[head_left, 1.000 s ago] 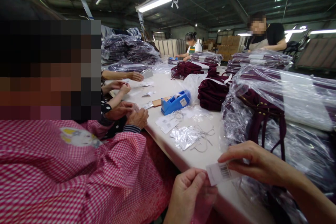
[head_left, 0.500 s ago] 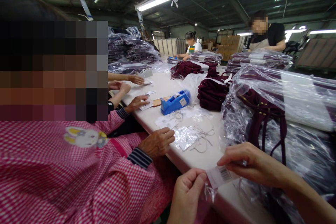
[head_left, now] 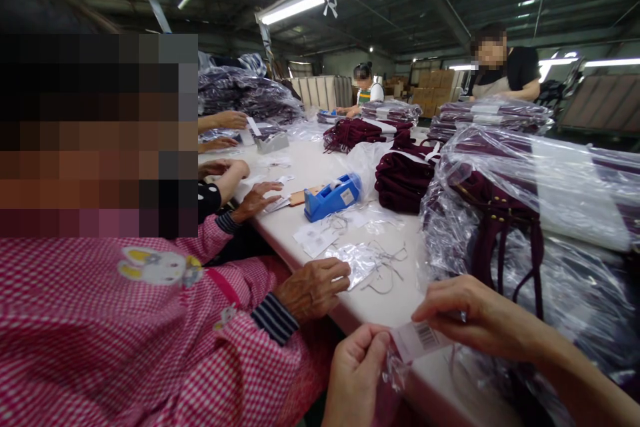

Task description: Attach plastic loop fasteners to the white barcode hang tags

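A white barcode tag [head_left: 411, 341] is held up at the table's front edge, with crinkled clear plastic [head_left: 395, 372] hanging below it. My left hand [head_left: 357, 363] pinches the tag's left end between thumb and fingers. At its other end, my right hand [head_left: 473, 313] is closed with bent fingers over the tag's right side, partly covering it. Beyond the tag, a small clear plastic packet [head_left: 361, 267] and several thin strings [head_left: 385, 273] lie on the white table [head_left: 367, 310]. A co-worker's hand [head_left: 315, 287] reaches onto the packet's near side.
A co-worker in a pink checked garment [head_left: 240, 340] sits close on my left. A blue tape dispenser [head_left: 333, 199] stands mid-table. Folded maroon garments [head_left: 405, 177] lie behind it. Plastic-wrapped garments [head_left: 530, 213] are stacked high on my right. Other people work farther along the table.
The near co-worker's hand has moved right, onto the clear packet. Farther hands have shifted, and one now raises a white slip. My hands hold the tag nearly still.
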`<state>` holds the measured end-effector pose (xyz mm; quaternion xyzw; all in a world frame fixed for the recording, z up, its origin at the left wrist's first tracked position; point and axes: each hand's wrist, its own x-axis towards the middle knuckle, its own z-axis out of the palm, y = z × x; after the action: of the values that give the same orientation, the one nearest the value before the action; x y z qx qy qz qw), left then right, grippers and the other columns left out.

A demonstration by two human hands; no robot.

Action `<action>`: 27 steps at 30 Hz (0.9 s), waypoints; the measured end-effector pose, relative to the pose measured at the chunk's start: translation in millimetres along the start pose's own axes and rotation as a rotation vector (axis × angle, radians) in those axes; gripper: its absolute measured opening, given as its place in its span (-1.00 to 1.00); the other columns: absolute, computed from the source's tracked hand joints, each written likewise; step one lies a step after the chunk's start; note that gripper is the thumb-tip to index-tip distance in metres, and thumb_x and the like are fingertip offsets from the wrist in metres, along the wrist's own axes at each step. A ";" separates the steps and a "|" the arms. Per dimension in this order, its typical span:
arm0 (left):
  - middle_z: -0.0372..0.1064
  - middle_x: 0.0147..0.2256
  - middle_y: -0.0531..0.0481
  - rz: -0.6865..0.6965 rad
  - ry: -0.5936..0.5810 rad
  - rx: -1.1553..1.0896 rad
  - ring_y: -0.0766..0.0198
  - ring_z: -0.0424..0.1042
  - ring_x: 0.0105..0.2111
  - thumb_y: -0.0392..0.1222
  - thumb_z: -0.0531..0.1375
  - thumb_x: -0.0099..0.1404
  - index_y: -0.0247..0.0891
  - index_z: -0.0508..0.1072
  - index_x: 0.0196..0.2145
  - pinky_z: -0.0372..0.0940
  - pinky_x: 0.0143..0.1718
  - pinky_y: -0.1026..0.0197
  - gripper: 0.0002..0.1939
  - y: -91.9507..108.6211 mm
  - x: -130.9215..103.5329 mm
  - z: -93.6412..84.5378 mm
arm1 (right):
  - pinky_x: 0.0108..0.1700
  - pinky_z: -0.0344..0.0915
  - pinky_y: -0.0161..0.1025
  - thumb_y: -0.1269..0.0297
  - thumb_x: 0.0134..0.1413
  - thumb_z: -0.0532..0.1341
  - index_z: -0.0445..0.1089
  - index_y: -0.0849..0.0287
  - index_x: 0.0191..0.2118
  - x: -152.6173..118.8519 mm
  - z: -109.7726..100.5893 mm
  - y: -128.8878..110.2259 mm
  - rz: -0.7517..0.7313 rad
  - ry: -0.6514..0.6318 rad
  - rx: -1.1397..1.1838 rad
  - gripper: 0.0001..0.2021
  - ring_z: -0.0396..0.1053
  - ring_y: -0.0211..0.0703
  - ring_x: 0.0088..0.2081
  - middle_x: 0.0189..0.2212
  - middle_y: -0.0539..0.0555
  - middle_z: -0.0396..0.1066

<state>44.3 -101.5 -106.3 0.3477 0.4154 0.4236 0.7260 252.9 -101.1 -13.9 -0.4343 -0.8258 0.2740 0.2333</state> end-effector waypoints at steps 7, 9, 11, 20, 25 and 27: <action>0.38 -0.63 0.06 -0.040 0.031 -0.009 0.40 0.26 -0.65 0.09 0.40 -0.05 -0.30 0.47 -0.50 0.14 -0.57 0.35 -0.62 0.5 -1.6 2.6 | -0.35 0.21 -0.38 0.54 0.07 0.14 0.52 0.18 -0.21 1.1 3.0 1.8 -0.025 0.000 -0.001 -0.75 0.38 -0.26 -0.39 -0.43 0.03 0.47; 0.37 -0.64 0.08 -0.046 0.035 -0.016 0.40 0.26 -0.66 0.07 0.40 -0.06 -0.29 0.46 -0.49 0.14 -0.57 0.35 -0.63 1.1 -2.0 3.2 | -0.35 0.21 -0.38 0.55 0.06 0.14 0.52 0.18 -0.22 1.2 2.7 1.3 -0.018 -0.004 0.003 -0.74 0.38 -0.26 -0.39 -0.43 0.03 0.48; 0.38 -0.64 0.07 -0.035 0.027 -0.026 0.39 0.28 -0.65 0.07 0.40 -0.06 -0.29 0.45 -0.50 0.15 -0.57 0.35 -0.63 2.3 -2.6 3.8 | -0.34 0.21 -0.38 0.56 0.06 0.14 0.52 0.17 -0.22 1.4 2.0 0.3 -0.013 -0.007 0.009 -0.73 0.39 -0.26 -0.39 -0.42 0.03 0.48; 0.42 -0.59 0.02 0.079 0.051 0.081 0.36 0.31 -0.58 -0.05 0.40 -0.01 -0.34 0.53 -0.47 0.14 -0.52 0.35 -0.72 10.4 -8.3 8.3 | -0.29 0.23 -0.35 0.55 0.10 0.10 0.52 0.15 -0.20 1.0 8.1 1.3 -0.027 -0.019 -0.028 -0.71 0.41 -0.24 -0.35 -0.37 0.06 0.50; 0.44 -0.57 0.01 0.037 0.001 0.141 0.35 0.32 -0.58 -0.03 0.39 0.00 -0.34 0.54 -0.48 0.15 -0.52 0.33 -0.71 3.4 -0.2 1.2 | -0.31 0.22 -0.37 0.54 0.09 0.11 0.52 0.17 -0.22 0.9 8.7 1.4 -0.033 -0.038 -0.044 -0.73 0.40 -0.26 -0.37 -0.40 0.05 0.49; 0.47 -0.54 -0.02 -0.016 -0.027 0.121 0.31 0.36 -0.56 -0.03 0.40 -0.02 -0.35 0.55 -0.47 0.19 -0.50 0.31 -0.70 0.3 2.0 -0.7 | -0.33 0.21 -0.38 0.54 0.08 0.11 0.53 0.18 -0.23 0.7 6.6 1.7 -0.030 -0.050 -0.029 -0.73 0.39 -0.28 -0.39 -0.42 0.04 0.47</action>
<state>44.2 -99.5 -107.0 0.3933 0.4329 0.3873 0.7127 249.4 -101.4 -19.8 -0.4184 -0.8416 0.2691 0.2102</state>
